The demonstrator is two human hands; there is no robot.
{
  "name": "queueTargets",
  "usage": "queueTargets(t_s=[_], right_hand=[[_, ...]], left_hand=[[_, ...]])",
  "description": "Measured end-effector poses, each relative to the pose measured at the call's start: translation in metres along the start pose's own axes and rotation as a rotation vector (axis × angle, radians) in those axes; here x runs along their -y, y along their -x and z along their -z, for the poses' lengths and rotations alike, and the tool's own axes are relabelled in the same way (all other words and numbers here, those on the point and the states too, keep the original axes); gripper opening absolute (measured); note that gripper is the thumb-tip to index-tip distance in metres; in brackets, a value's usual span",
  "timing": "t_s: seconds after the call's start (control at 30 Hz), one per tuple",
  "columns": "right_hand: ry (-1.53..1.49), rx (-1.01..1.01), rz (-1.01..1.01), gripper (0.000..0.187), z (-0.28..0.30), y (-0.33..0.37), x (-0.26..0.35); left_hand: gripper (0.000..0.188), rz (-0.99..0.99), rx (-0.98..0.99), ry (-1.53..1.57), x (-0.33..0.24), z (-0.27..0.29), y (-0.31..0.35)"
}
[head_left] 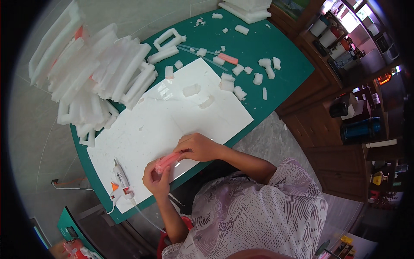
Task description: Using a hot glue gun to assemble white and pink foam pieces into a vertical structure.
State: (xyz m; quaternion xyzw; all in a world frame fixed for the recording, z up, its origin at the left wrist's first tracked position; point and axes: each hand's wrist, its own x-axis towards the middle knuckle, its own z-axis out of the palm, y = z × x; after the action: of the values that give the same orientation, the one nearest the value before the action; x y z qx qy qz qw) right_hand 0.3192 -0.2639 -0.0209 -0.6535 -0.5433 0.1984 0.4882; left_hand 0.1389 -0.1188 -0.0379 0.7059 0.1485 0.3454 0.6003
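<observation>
A pink foam piece spans the gap between my two hands over the near edge of the white board. My left hand closes its fingers and thumb round the left end. On the right end, my right hand pinches with its fingertips, partly hiding that end. Left of my left hand, a white glue gun with an orange trigger lies on the board, a clear glue stick trailing from its back. Two white foam scraps lie farther up the board.
Stacked white foam frames crowd the far left of the green table. Foam offcuts, clear glue sticks and another pink piece lie on the far side. Wooden cabinets stand at right.
</observation>
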Motion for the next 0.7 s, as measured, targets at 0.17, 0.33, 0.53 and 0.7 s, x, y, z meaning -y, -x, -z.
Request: queueTargets(t_s=[0.17, 0.33, 0.53, 0.7], right_hand=[[0.001, -0.037, 0.024, 0.022, -0.001, 0.0, 0.002], [-0.003, -0.073, 0.041, 0.02, -0.003, 0.002, -0.002], [0.004, -0.066, 0.031, 0.02, -0.004, 0.0, 0.001], [-0.021, -0.043, -0.005, 0.023, -0.004, -0.002, 0.002]], left_hand=[[0.035, 0.013, 0.006, -0.018, 0.001, 0.004, 0.002], [0.036, 0.018, 0.013, -0.001, 0.002, 0.002, 0.002], [0.037, 0.003, 0.044, 0.035, 0.0, 0.005, 0.001], [0.036, -0.041, 0.052, -0.016, -0.01, -0.002, -0.006]])
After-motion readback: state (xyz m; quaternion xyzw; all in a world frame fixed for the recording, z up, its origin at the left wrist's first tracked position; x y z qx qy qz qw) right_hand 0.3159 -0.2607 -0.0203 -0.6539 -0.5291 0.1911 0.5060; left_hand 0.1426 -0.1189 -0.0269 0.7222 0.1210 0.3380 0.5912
